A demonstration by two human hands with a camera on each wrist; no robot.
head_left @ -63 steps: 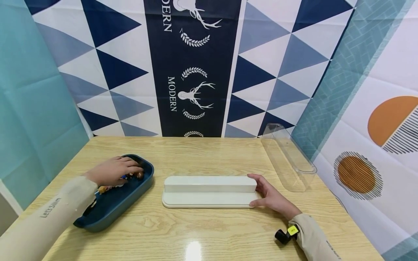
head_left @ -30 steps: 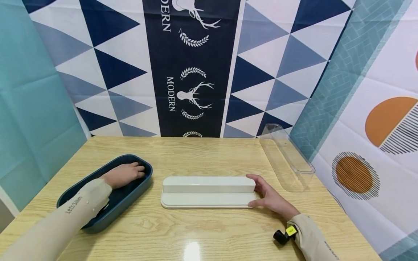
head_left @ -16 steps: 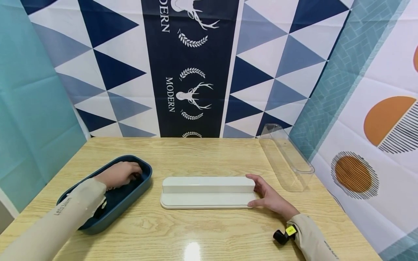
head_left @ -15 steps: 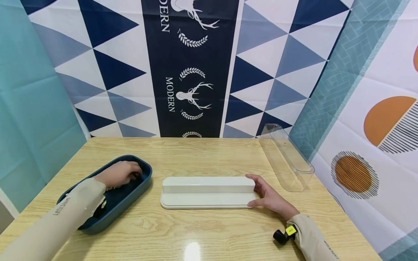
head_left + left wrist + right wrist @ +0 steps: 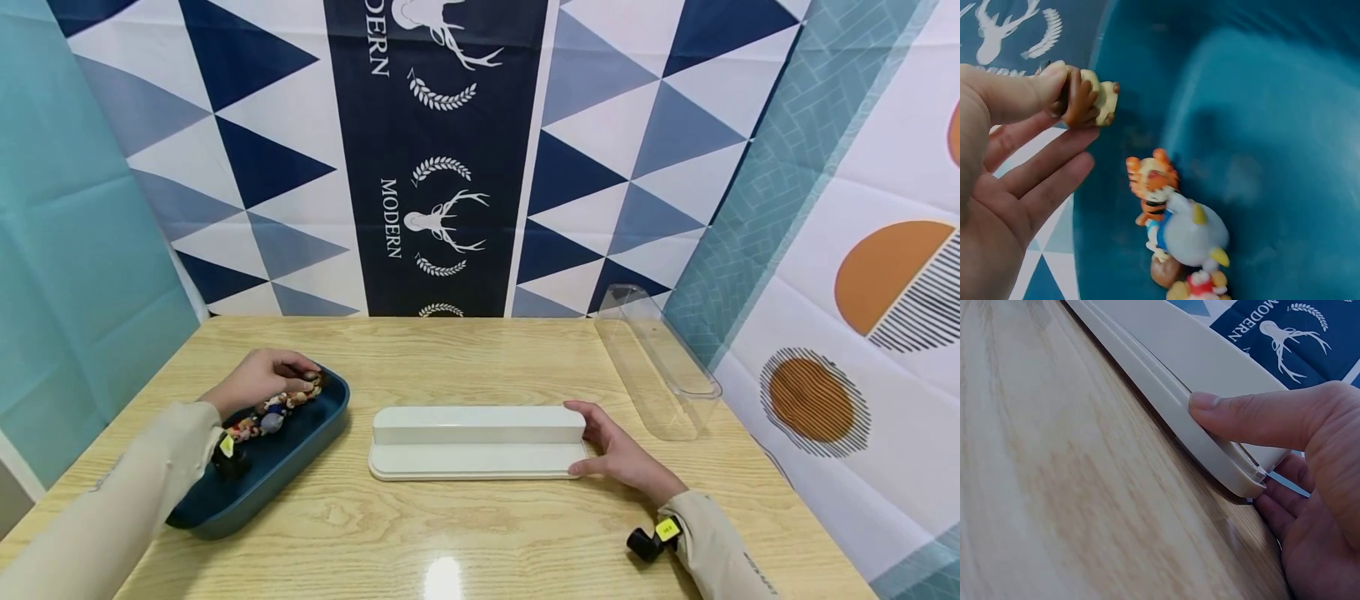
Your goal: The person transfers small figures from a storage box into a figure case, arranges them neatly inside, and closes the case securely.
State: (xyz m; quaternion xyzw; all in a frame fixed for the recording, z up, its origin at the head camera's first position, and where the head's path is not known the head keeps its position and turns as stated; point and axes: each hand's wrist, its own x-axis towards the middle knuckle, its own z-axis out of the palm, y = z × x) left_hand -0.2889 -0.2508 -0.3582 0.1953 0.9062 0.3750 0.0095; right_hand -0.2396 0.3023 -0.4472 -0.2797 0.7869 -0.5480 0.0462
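Observation:
At the far end of the dark blue tub (image 5: 307,467), my left hand (image 5: 258,379) pinches a small brown-and-cream figurine (image 5: 1088,97) between thumb and fingers, above the tub floor in the left wrist view. Several figurines lie along the tub's side below it, among them an orange striped tiger figurine (image 5: 1150,181) and a round grey-blue one (image 5: 1197,234). My right hand (image 5: 618,450) holds the right end of a white two-step display stand (image 5: 480,460). Its thumb presses on the stand's front edge and the other fingers curl behind the end (image 5: 1272,494).
A long clear plastic cover (image 5: 660,367) lies near the back right of the wooden table (image 5: 450,533). Patterned cloth walls (image 5: 442,167) rise behind the table and at both sides.
My left hand dipped deep into the tub, and now it has risen and drawn back slightly with a figurine pinched. More figurines have come into sight. The right hand and stand stay put.

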